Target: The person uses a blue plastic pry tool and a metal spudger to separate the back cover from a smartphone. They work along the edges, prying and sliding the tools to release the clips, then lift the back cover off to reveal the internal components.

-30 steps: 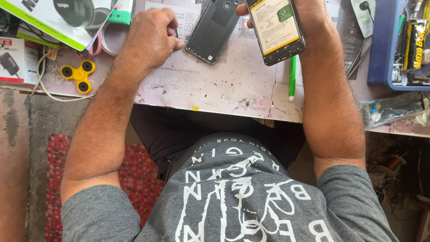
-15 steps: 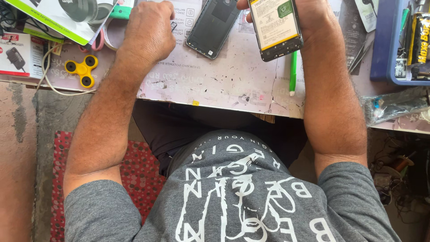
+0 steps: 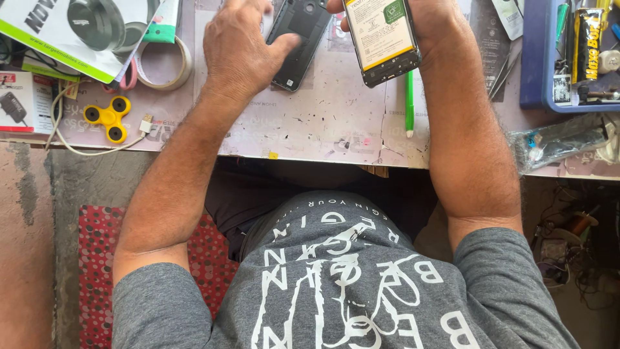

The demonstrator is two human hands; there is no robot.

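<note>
Since the earlier frame the left hand (image 3: 242,55) has slid right, and its fingertips now rest on the dark phone back cover (image 3: 298,42) lying flat on the desk (image 3: 323,129), grip loose, closed on nothing. The right hand (image 3: 429,26) has its grip wrapped around an opened phone (image 3: 382,39), battery side showing, above the green pen (image 3: 409,103).
</note>
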